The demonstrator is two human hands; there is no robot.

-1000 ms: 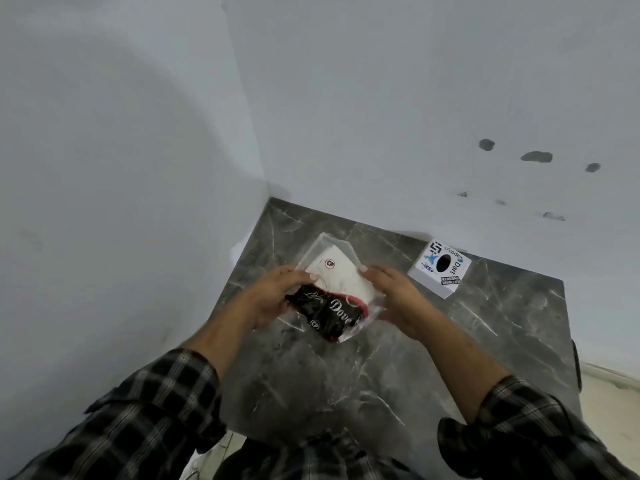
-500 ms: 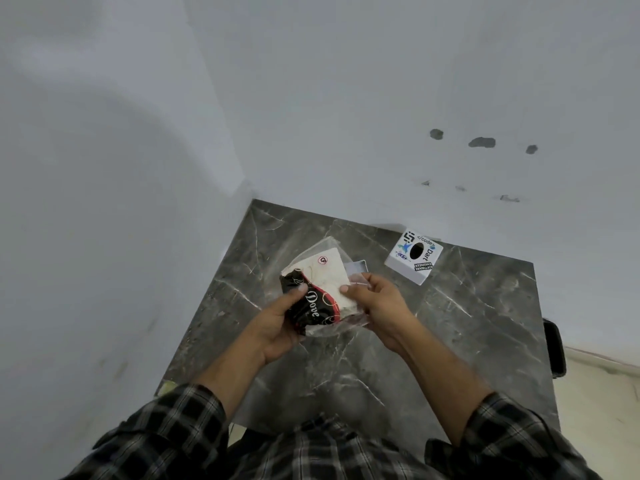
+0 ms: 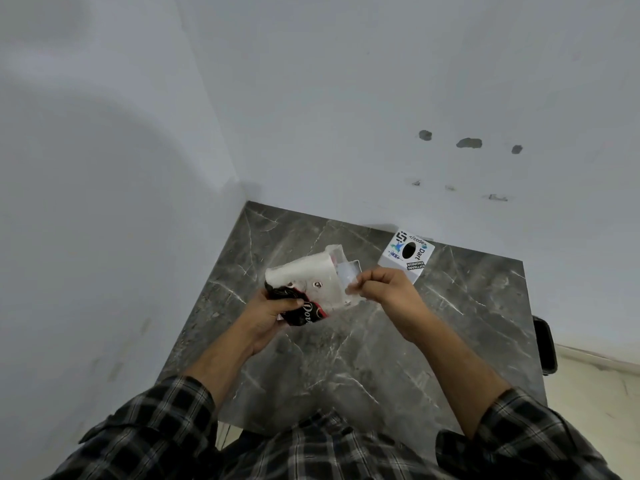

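Bag: clear bag [image 3: 347,276] with the Dove pack [image 3: 304,277] partly inside, black end poking out the near side.
Left: left hand [image 3: 273,318] is wrapped round that black end, thumb on top.
Right: right hand [image 3: 388,289] pinches the bag's right edge, just beside the pack.
Where: both held over the table [image 3: 346,362].
Around: stickered box [image 3: 407,256] just behind the right hand.

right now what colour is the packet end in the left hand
The packet end is black with white lettering, red edge; head view.
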